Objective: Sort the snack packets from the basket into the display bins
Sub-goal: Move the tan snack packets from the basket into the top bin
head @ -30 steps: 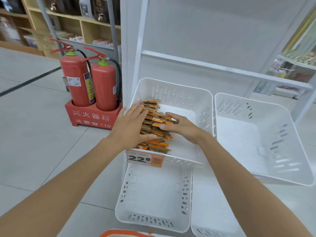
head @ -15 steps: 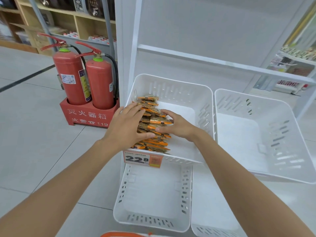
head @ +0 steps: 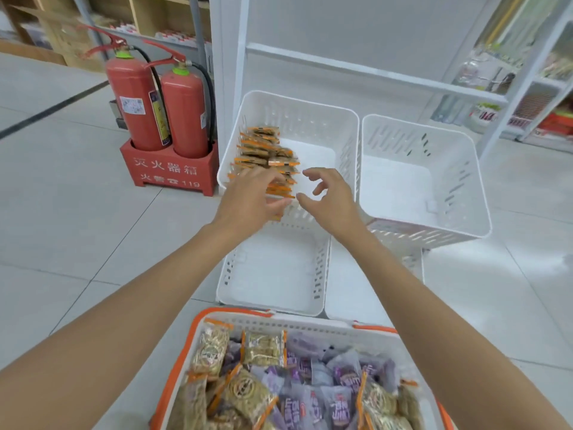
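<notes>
White shelf (head: 372,72) stands beyond the fingers. Basket (head: 310,324), orange-rimmed, sits below both forearms, nearer than the fingers. It holds gold packets (head: 263,347) and purple packets (head: 310,398), overlapping, count not possible.

Four white bins: upper-left bin (head: 297,103) under the fingers, upper-right bin (head: 471,181) to their right, two lower bins (head: 273,274) beneath the wrists.

Two extinguishers (head: 136,100) in one red box (head: 167,172) stand left of the fingers, on the floor.

Left hand (head: 251,197): fingers (head: 254,175) straight, apart, over the upper-left bin's front rim at the orange stack (head: 263,150); contact blurred. Right hand (head: 328,203): fingers (head: 316,173) loosely curled, apart, holding nothing, just right of the stack, which lines that bin's left wall.
</notes>
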Motion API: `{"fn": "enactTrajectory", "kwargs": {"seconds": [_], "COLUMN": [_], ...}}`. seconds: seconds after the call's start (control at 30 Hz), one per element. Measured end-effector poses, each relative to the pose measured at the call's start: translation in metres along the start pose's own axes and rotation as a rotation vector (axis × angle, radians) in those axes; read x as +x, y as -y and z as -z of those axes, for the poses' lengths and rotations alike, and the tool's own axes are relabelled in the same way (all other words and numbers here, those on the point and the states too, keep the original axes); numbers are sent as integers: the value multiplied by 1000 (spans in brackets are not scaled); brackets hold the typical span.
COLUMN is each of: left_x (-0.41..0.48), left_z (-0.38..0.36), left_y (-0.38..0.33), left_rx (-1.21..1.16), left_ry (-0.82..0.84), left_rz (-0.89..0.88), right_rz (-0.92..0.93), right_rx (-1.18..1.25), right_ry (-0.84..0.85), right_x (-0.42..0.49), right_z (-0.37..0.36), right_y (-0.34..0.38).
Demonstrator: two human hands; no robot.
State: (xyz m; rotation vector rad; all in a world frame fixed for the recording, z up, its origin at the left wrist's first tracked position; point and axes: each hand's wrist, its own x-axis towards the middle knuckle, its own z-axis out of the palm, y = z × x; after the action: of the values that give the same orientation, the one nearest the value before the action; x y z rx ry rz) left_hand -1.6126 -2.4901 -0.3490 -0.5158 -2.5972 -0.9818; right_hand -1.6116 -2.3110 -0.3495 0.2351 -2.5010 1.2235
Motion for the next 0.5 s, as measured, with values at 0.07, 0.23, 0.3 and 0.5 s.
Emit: {"fn": "enactTrajectory", "kwargs": {"seconds": [0.07,0.23,0.3,0.5], "left_x": [-35,-138,-174,-236], "left_z": [-3,-20,-26,-45], "left_y": [-2,24,39,58], "left_rx": [-25,-11,-31,-92], "left_ry": [28,224,287,335], "left_rz": [16,219,309,434], "right_rz": [12,-249,-351,-476], "right_rx": [-4,-21,-27,-135], "right_ry": [-11,485,718,949], "right_x": [-39,-145,-186,-267], "right_z": [2,-14,-34,-103], "right_y": [0,-34,-51,-67]}}
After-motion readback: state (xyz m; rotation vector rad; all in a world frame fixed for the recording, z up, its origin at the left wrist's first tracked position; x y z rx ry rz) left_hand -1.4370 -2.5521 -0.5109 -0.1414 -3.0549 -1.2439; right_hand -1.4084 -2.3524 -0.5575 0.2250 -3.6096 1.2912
